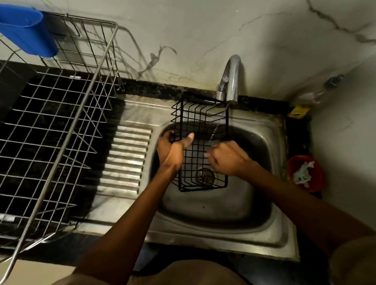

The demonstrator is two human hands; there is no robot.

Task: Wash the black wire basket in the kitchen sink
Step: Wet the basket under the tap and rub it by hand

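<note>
Both forearms reach over the sink [266,139], where the black wire basket [201,141] is held above the drain under the tap [230,80]. Left hand [172,148] grips the basket's side, thumb inside the mesh. Right hand [227,158] rests curled against its opposite side; I cannot tell whether it grips.

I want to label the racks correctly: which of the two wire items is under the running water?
The black wire basket, held over the sink; the steel dish rack stands aside, dry.
</note>
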